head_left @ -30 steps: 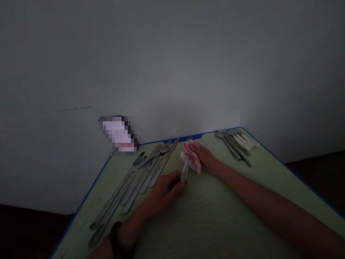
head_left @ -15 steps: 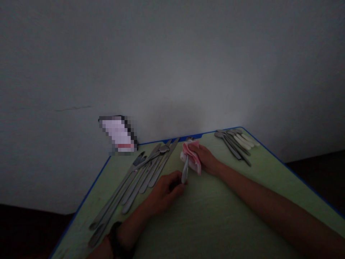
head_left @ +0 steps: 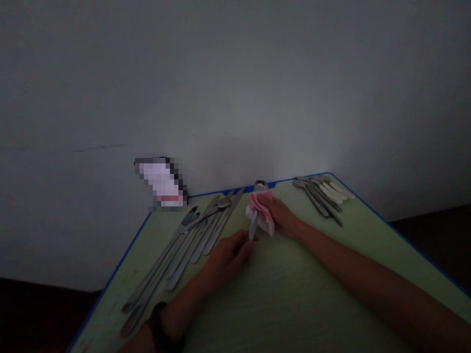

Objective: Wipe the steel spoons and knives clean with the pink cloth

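Observation:
Over the middle of the green table, my left hand (head_left: 237, 250) pinches the handle end of a metal spoon (head_left: 253, 228). The spoon's rounded head pokes out beyond a folded pink-and-white cloth (head_left: 262, 211). My right hand (head_left: 281, 215) grips that cloth, which is wrapped about the middle of the spoon and hides part of it. To the left of my left hand lie several table knives (head_left: 211, 235), with another spoon (head_left: 223, 202) resting across them. Two long-handled utensils (head_left: 150, 279) lie at the far left of this group.
At the right back of the table (head_left: 316, 294) is a group of metal spoons (head_left: 312, 196) and white-handled cutlery (head_left: 333, 191). A blurred-out phone-like device (head_left: 162, 181) leans on the wall (head_left: 235, 88) at the left back corner. The table has a blue edge.
The spoon has slid away from me through the cloth, so more of its head shows and less of its handle. My left hand has moved slightly forward with it.

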The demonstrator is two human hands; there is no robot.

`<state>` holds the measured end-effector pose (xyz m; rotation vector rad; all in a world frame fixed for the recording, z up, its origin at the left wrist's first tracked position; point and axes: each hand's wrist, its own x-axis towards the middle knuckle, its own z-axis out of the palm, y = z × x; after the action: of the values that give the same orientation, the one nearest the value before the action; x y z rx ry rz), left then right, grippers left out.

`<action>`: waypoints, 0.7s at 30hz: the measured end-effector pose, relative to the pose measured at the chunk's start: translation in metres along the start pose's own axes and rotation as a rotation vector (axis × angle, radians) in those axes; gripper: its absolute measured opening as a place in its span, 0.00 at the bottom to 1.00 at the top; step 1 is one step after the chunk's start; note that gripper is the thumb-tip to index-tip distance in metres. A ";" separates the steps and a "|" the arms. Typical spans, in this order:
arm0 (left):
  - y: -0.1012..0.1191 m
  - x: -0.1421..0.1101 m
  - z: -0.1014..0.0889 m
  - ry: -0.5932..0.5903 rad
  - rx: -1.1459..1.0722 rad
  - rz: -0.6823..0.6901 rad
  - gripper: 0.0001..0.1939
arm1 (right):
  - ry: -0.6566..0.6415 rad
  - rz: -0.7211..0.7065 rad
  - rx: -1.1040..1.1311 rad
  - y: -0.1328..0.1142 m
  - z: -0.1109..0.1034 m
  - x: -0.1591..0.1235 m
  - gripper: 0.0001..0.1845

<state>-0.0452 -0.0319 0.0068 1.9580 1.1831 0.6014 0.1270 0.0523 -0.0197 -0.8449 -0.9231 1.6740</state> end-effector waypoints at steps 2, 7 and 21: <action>0.002 0.001 0.000 0.002 -0.006 -0.004 0.12 | 0.003 0.004 -0.008 0.000 0.000 -0.001 0.19; 0.004 0.001 -0.001 0.009 0.010 -0.024 0.10 | 0.010 -0.010 -0.048 -0.001 0.001 -0.003 0.19; -0.001 -0.006 -0.003 -0.017 -0.075 0.085 0.11 | 0.082 -0.072 0.020 0.005 -0.002 0.004 0.18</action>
<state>-0.0506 -0.0358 0.0081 1.9534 1.0560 0.6631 0.1254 0.0557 -0.0258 -0.8511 -0.8688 1.5730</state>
